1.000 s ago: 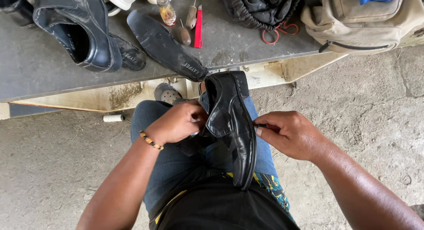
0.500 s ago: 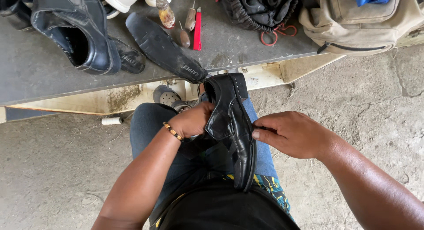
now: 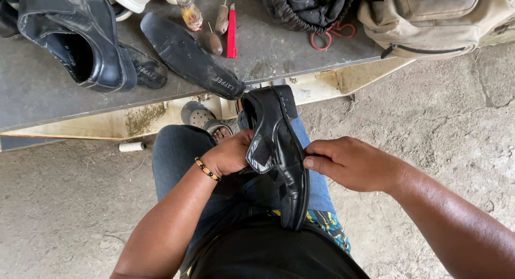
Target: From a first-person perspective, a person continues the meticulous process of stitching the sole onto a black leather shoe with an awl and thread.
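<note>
From the head camera, a black leather dress shoe [image 3: 279, 155] lies on its side over the person's lap, heel toward the grey workbench [image 3: 48, 91]. The left hand [image 3: 230, 154] grips its opening edge, fingers closed around it. The right hand [image 3: 351, 164] pinches the sole's side, thumb pressed flat.

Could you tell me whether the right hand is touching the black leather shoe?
Touching: the head view shows the right hand with fingertips pressed against the black leather shoe.

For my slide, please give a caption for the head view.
Both hands, left hand and right hand, hold a black leather shoe over the lap, beside a grey workbench.
</note>
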